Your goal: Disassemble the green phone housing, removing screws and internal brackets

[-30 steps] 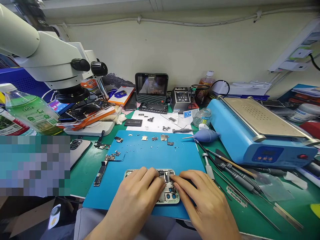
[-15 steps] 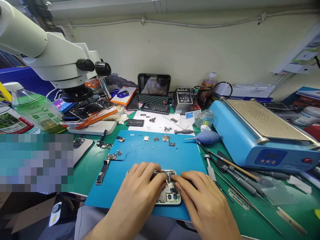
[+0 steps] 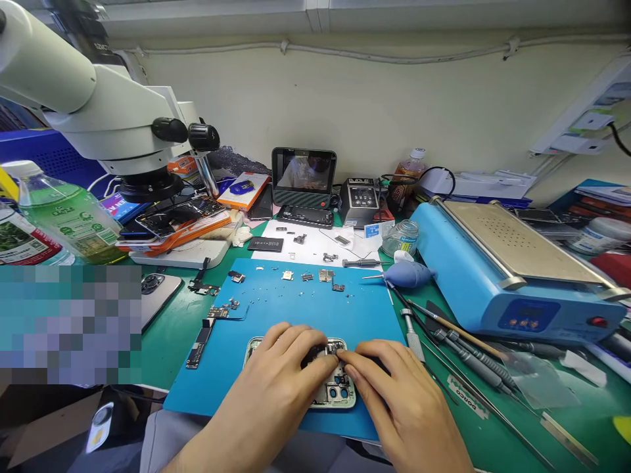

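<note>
Phone housing point(image 3: 338, 386), opened, lies on the blue work mat point(image 3: 290, 316), at the mat's near edge; I make out two camera rings at its right end. My left hand point(image 3: 283, 378) lies across the housing, its fingers bent and pressed together, thumb stretched toward the right fingertips. My right hand point(image 3: 401, 394) comes in over the mat's near right part, index finger and thumb drawn close at the housing's right end. From this far off I cannot tell whether either hand pinches a part; the tips cover it.

Along the mat's left edge: a long logic board point(image 3: 198, 347). Beyond its far edge: a black battery point(image 3: 265, 244) on white paper point(image 3: 315, 247). At its far right corner, an air blower point(image 3: 410, 275). Right of the mat, a razor blade marked DORCO point(image 3: 467, 397).
</note>
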A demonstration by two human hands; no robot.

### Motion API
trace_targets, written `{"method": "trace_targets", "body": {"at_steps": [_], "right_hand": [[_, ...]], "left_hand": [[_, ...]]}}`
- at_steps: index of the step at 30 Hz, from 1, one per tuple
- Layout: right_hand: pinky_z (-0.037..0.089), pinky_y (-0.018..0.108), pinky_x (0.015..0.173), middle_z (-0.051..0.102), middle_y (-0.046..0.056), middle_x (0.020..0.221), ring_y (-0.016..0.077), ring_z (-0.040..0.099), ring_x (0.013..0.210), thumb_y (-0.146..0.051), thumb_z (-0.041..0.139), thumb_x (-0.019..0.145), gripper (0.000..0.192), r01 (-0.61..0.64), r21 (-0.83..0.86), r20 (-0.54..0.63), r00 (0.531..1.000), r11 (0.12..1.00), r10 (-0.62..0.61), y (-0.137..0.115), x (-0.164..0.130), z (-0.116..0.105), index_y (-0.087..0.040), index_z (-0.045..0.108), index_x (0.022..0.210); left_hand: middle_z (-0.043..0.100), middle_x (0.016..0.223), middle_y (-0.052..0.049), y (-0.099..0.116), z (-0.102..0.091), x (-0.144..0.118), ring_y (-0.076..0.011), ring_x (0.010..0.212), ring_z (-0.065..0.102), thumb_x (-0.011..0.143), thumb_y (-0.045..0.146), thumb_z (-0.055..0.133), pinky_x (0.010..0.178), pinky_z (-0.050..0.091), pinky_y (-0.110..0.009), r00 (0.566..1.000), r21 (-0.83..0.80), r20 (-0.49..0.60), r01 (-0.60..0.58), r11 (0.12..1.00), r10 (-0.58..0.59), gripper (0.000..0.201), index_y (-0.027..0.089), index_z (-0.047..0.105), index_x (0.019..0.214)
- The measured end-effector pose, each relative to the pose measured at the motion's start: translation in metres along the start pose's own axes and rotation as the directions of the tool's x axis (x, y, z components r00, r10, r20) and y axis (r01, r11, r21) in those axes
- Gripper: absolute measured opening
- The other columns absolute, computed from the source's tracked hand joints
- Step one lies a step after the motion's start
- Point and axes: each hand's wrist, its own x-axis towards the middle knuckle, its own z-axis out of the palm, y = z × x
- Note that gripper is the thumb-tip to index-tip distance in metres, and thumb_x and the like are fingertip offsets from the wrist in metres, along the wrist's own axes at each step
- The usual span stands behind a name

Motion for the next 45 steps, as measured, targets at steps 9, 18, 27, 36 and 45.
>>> {"method": "trace_targets", "body": {"at_steps": [9, 18, 27, 36, 45], "right_hand": [[0.056, 0.033, 0.082, 0.073, 0.005, 0.105, 0.0196, 0.071, 0.094, -0.023, 0.052, 0.111, 0.021, 0.001, -0.003, 0.005, 1.000, 1.000, -0.001, -0.001, 0.001, -0.001, -0.024, 0.072, 0.117], [0.056, 0.034, 0.081, 0.073, 0.005, 0.105, 0.0201, 0.070, 0.095, -0.019, 0.055, 0.110, 0.021, -0.059, 0.038, 0.020, 0.998, 0.998, 0.058, -0.004, 0.000, 0.001, -0.024, 0.073, 0.118], [0.061, 0.035, 0.088, 0.075, 0.005, 0.109, 0.0204, 0.072, 0.101, -0.020, 0.054, 0.110, 0.030, -0.260, 0.224, 0.127, 0.963, 0.939, 0.236, -0.011, 0.004, -0.011, -0.032, 0.079, 0.123], [0.063, 0.030, 0.087, 0.080, 0.005, 0.111, 0.0192, 0.077, 0.098, -0.028, 0.052, 0.112, 0.029, -0.397, 0.231, -0.254, 0.857, 0.888, 0.449, -0.001, -0.012, -0.023, -0.027, 0.074, 0.131], [0.043, 0.035, 0.054, 0.077, 0.007, 0.092, 0.0247, 0.071, 0.075, -0.061, 0.043, 0.110, 0.052, -0.467, -0.394, -0.207, 0.884, 0.792, 0.419, 0.063, -0.023, -0.071, -0.026, 0.078, 0.094]], "left_hand": [[0.070, 0.144, -0.009, 0.002, -0.003, 0.000, -0.0316, 0.129, 0.066, 0.114, 0.029, 0.055, 0.103, 0.060, -0.051, 0.997, 0.005, 0.069, 0.017, 1.000, -0.017, 0.026, 0.024, 0.065, 0.137], [0.072, 0.147, -0.010, -0.002, -0.001, -0.002, -0.0330, 0.129, 0.071, 0.113, 0.030, 0.055, 0.098, 0.065, -0.052, 0.998, 0.086, 0.025, -0.054, 0.995, 0.052, 0.030, 0.024, 0.065, 0.141], [0.061, 0.162, -0.010, -0.015, 0.004, -0.018, -0.0357, 0.144, 0.063, 0.113, 0.045, 0.055, 0.106, 0.064, -0.050, 0.973, 0.233, 0.093, -0.226, 0.946, 0.210, 0.048, 0.020, 0.061, 0.154], [0.064, 0.158, -0.009, -0.021, 0.010, -0.018, -0.0358, 0.134, 0.069, 0.108, 0.053, 0.063, 0.097, 0.067, -0.049, 0.981, 0.211, 0.080, -0.188, 0.959, 0.175, 0.059, 0.026, 0.056, 0.160], [0.066, 0.156, -0.010, -0.012, 0.012, -0.018, -0.0384, 0.134, 0.067, 0.110, 0.047, 0.059, 0.097, 0.064, -0.057, 0.996, 0.111, 0.035, -0.080, 0.991, 0.077, 0.048, 0.028, 0.060, 0.154]]}}
